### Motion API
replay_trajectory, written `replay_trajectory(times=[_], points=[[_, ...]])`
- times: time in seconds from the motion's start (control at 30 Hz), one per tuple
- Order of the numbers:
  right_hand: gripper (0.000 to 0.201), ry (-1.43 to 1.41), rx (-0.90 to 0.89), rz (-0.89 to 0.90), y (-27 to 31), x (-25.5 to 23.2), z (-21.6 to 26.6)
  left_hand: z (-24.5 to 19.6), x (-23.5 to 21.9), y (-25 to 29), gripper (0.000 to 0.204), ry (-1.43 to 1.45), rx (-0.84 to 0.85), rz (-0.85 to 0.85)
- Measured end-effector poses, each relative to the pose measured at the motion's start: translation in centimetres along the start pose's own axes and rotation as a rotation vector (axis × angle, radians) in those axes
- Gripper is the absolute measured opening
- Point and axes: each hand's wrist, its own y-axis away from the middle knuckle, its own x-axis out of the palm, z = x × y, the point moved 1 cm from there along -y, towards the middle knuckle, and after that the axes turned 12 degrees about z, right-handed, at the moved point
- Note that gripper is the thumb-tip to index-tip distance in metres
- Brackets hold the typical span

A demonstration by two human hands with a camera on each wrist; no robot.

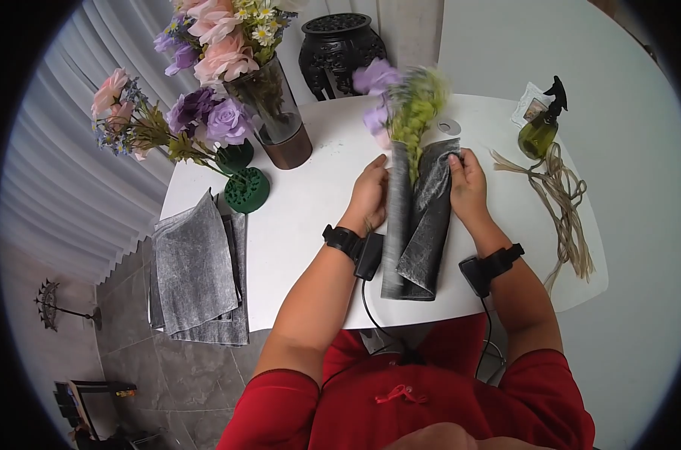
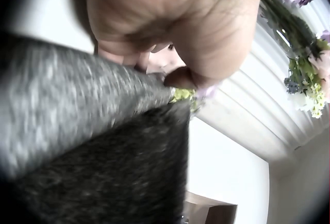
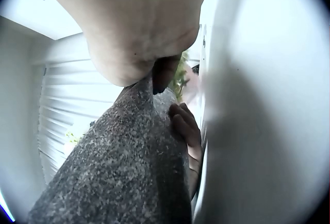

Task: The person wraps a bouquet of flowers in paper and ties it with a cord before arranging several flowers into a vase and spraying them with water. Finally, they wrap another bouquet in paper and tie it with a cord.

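Observation:
Grey-and-black wrapping paper (image 1: pixel 429 232) is folded around a small bouquet, its lower end toward the person. Out of its top come purple flowers (image 1: pixel 375 77) and green foliage (image 1: pixel 419 112), blurred. On the left side, the left hand (image 1: pixel 369 192) grips the rolled edge near the top; the left wrist view shows thumb and fingers (image 2: pixel 124 54) at that edge. Opposite it, the right hand (image 1: pixel 470 184) pinches the paper's upper right edge, thumb on the front. In the right wrist view the paper (image 3: pixel 124 157) hides most of the stems.
Spare grey sheets (image 1: pixel 198 270) overhang the table's left edge. Behind them stand green flower holders (image 1: pixel 246 190) with stems and a tall glass vase (image 1: pixel 276 112) of flowers. At right are a green spray bottle (image 1: pixel 538 135), a small white frame (image 1: pixel 532 103) and ribbon strands (image 1: pixel 569 206).

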Motion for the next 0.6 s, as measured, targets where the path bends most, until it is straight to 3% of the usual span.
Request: replay_trajectory(times=[0.07,0.1,0.2,0.33,0.4,0.43,0.47,0.57,0.6], points=[[0.014,0.025,0.004,-0.013,0.1,-0.3,0.2,0.0,-2.0,-0.7,0.041,-0.165,0.002,0.110],[0.014,0.054,-0.001,-0.014,0.2,-0.4,0.1,-0.5,-1.1,0.3,0.042,-0.021,-0.006,0.125],[0.014,0.079,0.003,0.022,0.3,-0.4,1.1,-0.9,1.5,0.8,0.046,0.014,-0.011,0.084],[0.015,-0.074,0.048,0.118,-0.2,-1.0,0.2,-1.1,0.9,1.0,0.038,0.078,-0.106,0.112],[0.015,-0.091,0.056,0.102,-0.9,-1.9,-0.6,-0.4,0.2,0.5,0.044,-0.186,-0.044,0.077],[0.014,-0.107,0.062,0.087,-1.3,-2.6,-1.0,-0.3,0.0,0.3,0.058,-0.180,-0.031,0.086],[0.021,-0.127,0.152,0.095,-1.6,-3.6,-1.3,-0.1,-0.3,0.2,0.058,-0.180,-0.029,0.086],[0.030,0.115,0.258,0.072,-2.2,-7.0,-3.9,-0.5,-1.0,0.2,0.061,-0.721,0.234,-0.121],[0.030,0.115,0.258,0.071,-2.0,-8.0,-4.3,-0.9,-1.9,0.0,0.061,-0.721,0.234,-0.120]])
